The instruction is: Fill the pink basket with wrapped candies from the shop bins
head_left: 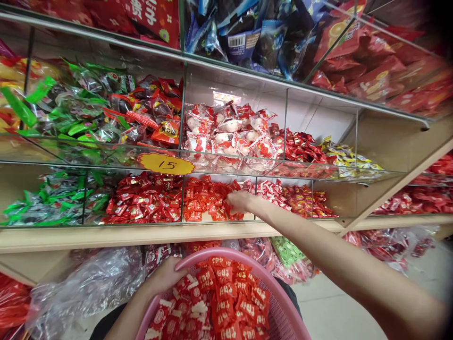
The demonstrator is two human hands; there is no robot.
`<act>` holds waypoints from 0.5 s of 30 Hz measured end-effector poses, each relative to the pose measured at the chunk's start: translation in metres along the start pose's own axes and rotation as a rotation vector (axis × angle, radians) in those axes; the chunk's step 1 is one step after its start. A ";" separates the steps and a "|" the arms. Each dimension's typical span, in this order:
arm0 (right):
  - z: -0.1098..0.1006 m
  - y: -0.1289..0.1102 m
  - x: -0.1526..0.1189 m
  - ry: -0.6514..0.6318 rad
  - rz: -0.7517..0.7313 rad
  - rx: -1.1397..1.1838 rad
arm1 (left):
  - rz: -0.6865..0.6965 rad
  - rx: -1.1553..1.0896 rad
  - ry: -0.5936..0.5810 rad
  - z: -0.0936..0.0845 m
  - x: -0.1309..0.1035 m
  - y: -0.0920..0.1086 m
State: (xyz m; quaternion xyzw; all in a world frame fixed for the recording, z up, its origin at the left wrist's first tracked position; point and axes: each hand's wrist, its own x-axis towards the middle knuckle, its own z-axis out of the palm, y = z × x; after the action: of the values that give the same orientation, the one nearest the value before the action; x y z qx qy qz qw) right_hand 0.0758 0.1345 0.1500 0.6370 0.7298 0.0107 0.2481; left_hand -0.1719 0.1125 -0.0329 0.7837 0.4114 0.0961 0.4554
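Note:
My left hand (166,276) is closed over the left rim of a pink plastic basket (283,302). Orange-red wrapped candies (226,295) fill the basket's middle and right side, with red-and-white wrapped candies (173,321) on the left. My right hand (239,201) reaches into a lower shelf compartment, at the right side of a heap of similar orange-red candies (205,196). Its fingers are curled at the heap; whatever they hold is hidden.
Glass dividers split the shelves; a glass front strip (226,160) runs above the lower row. A yellow price tag (167,164) reads 15. Red candies (145,198) lie left of my right hand. Plastic bags (95,278) sit beneath the wooden shelf edge (141,234).

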 end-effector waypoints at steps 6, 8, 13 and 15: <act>0.016 -0.009 0.005 0.007 0.064 -0.029 | -0.009 0.009 0.022 0.000 -0.001 -0.001; 0.019 -0.010 0.003 0.045 0.059 -0.036 | -0.015 0.013 0.026 0.001 -0.001 -0.001; 0.022 -0.010 -0.003 0.106 0.014 -0.044 | -0.022 -0.004 0.016 0.000 -0.001 -0.002; 0.023 -0.008 -0.005 0.129 -0.008 -0.038 | -0.014 -0.005 0.013 0.000 0.000 -0.003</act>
State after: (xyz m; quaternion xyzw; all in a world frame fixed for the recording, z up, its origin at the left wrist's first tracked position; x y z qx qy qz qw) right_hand 0.0775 0.1213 0.1285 0.6271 0.7466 0.0645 0.2125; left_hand -0.1737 0.1128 -0.0351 0.7789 0.4196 0.0994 0.4554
